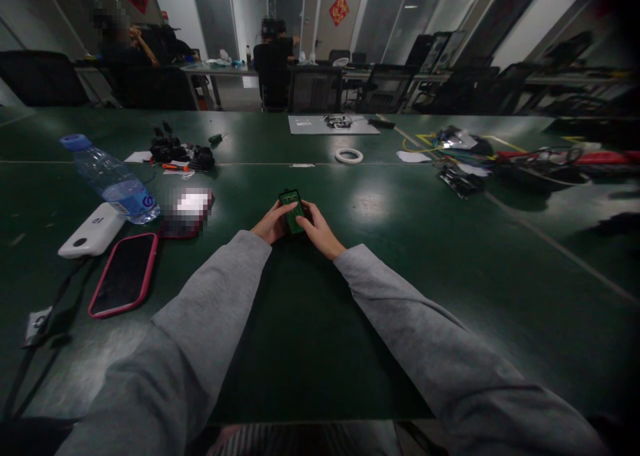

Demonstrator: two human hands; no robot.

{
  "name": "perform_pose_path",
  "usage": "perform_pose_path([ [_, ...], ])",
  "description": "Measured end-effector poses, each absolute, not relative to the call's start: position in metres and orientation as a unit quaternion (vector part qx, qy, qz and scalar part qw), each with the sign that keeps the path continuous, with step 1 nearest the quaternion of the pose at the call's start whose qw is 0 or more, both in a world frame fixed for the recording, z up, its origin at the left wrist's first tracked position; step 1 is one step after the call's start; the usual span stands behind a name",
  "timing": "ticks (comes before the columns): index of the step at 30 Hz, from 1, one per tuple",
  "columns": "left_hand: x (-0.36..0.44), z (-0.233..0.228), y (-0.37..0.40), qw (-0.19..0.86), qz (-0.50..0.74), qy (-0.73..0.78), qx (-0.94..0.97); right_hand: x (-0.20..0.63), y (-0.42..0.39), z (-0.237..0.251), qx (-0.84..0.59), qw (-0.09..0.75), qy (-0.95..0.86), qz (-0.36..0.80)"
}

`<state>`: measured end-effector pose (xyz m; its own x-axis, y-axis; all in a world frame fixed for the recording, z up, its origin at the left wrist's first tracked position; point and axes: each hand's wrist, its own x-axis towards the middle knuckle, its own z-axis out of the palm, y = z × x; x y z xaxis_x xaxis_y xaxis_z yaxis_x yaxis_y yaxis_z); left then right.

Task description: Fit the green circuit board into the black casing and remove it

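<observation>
Green and small, a circuit board is sitting between both hands above the dark green table, gripped from either side. The left hand is closing its fingers on the board's left edge, and the right hand is pinching the right edge, both coming out of grey sleeves. Off to the left of the left hand, a phone in a pink case is lying face up, with a white power bank and a tipped water bottle just beyond it. Farther out past the hands, a roll of white tape is resting flat.
</observation>
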<state>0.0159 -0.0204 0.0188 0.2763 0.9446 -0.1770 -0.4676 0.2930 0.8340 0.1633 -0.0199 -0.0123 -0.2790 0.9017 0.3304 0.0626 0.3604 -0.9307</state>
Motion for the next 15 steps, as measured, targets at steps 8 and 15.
perform_pose_path([
  [8,0.0156,0.0181,-0.0204,0.721,0.491,0.347,0.344,0.1642,-0.0198,-0.0126,-0.359,0.475,-0.670,0.443],
  [15,0.0162,0.0195,-0.0216,0.725,0.491,0.348,0.335,0.1629,-0.0212,-0.0128,-0.361,0.483,-0.680,0.419],
])
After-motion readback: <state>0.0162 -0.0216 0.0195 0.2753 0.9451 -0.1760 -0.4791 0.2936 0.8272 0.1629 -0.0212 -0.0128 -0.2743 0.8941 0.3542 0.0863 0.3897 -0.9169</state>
